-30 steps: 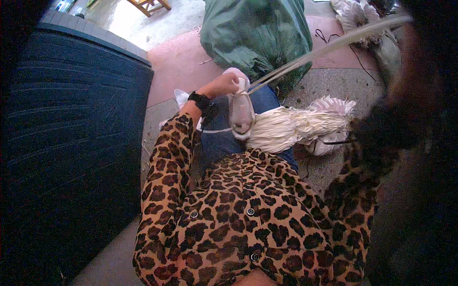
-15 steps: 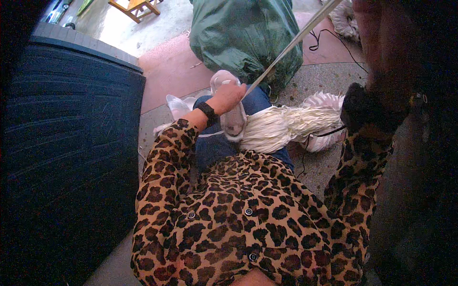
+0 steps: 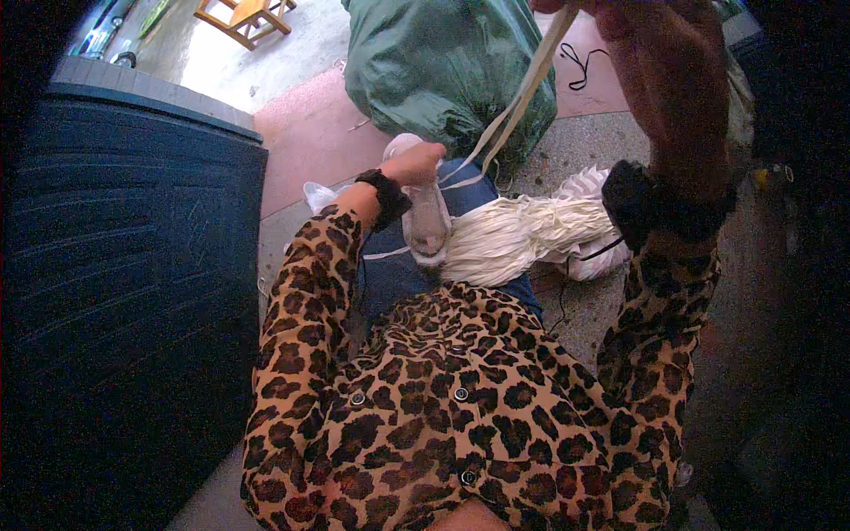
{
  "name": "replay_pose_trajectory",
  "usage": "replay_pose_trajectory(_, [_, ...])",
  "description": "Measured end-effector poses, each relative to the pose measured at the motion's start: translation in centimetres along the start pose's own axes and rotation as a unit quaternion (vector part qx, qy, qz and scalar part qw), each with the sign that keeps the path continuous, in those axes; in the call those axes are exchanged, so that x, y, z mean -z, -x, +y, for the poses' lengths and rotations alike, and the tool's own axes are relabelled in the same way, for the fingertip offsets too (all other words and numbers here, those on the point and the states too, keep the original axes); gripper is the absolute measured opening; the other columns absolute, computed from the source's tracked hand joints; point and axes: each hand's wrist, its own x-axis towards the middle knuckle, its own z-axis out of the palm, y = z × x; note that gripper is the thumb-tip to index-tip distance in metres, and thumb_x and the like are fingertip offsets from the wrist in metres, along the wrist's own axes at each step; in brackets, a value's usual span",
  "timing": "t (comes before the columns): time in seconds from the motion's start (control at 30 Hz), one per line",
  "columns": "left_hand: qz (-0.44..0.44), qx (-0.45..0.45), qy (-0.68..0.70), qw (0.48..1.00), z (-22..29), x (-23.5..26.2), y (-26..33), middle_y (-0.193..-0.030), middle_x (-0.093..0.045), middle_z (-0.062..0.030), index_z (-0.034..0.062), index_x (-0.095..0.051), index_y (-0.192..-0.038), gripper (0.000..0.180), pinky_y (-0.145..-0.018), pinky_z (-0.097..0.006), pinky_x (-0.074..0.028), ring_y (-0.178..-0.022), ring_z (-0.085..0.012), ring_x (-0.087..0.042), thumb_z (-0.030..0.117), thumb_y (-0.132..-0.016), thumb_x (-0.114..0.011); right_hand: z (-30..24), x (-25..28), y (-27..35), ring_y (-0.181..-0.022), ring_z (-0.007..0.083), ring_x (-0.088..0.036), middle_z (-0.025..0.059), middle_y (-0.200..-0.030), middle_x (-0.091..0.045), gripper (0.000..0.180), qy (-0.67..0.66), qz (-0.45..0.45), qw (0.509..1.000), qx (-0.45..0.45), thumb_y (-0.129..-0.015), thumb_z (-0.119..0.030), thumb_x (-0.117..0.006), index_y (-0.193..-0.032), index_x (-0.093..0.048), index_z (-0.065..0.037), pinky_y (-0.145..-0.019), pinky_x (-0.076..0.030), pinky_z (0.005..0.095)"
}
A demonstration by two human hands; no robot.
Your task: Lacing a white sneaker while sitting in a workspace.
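Observation:
A pale white shoe (image 3: pixel 427 228) rests on my lap, its opening turned up toward me. My left hand (image 3: pixel 416 165) is closed on the shoe's upper. At the upper right, my raised right hand (image 3: pixel 633 40) grips a whitish shoelace (image 3: pixel 528 81), its fingers partly cut off by the top edge. Two strands of this lace curve down to the shoe beside my left hand. Over my thigh on the right lies a thick bundle of cream laces (image 3: pixel 500 237).
A big green sack (image 3: pixel 443 66) stands in front of my knees. The dark blue panelled door (image 3: pixel 150 230) is close on my left. A wooden chair (image 3: pixel 243 19) is farther off. More white material (image 3: pixel 323 196) shows left of my knee, and a black cord (image 3: pixel 580 66) lies on the floor.
My right hand has moved left, toward the middle, with the lace. The lace was a taut straight line and now hangs in slack curves. My left hand stays at the shoe.

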Motion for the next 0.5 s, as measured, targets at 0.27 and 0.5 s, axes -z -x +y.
replay_pose_trajectory(0.27, [-0.017, 0.005, 0.066, 0.998, 0.6, -1.4, -1.0, -0.094, -0.066, -0.0261, -0.0020, -0.060, -0.100, 0.031, -0.076, -0.047, -0.049, -0.093, -0.0446, -0.063, 0.002, -0.070, -0.061, 1.4, -0.6, -0.5, -0.074, 0.0208, -0.065, 0.0118, -0.083, -0.067, 0.032, -0.030, 0.042, 0.999, -0.015, -0.099, -0.026, -0.056, -0.115, -0.061, 0.002, -0.069, -0.055, 0.0383])
replay_pose_trajectory(0.5, [0.033, 0.002, 0.162, 0.986, 2.5, 1.8, -1.2, -0.091, -0.066, -0.0238, 0.0013, -0.061, -0.102, 0.025, -0.075, -0.045, -0.050, -0.091, -0.0413, -0.064, 0.008, -0.078, -0.061, 0.2, -1.1, -0.6, -0.072, 0.0196, -0.064, 0.0107, -0.081, -0.065, 0.031, 0.000, 0.045, 0.999, -0.012, -0.100, -0.025, -0.053, -0.113, -0.061, 0.002, -0.069, -0.055, 0.0368])
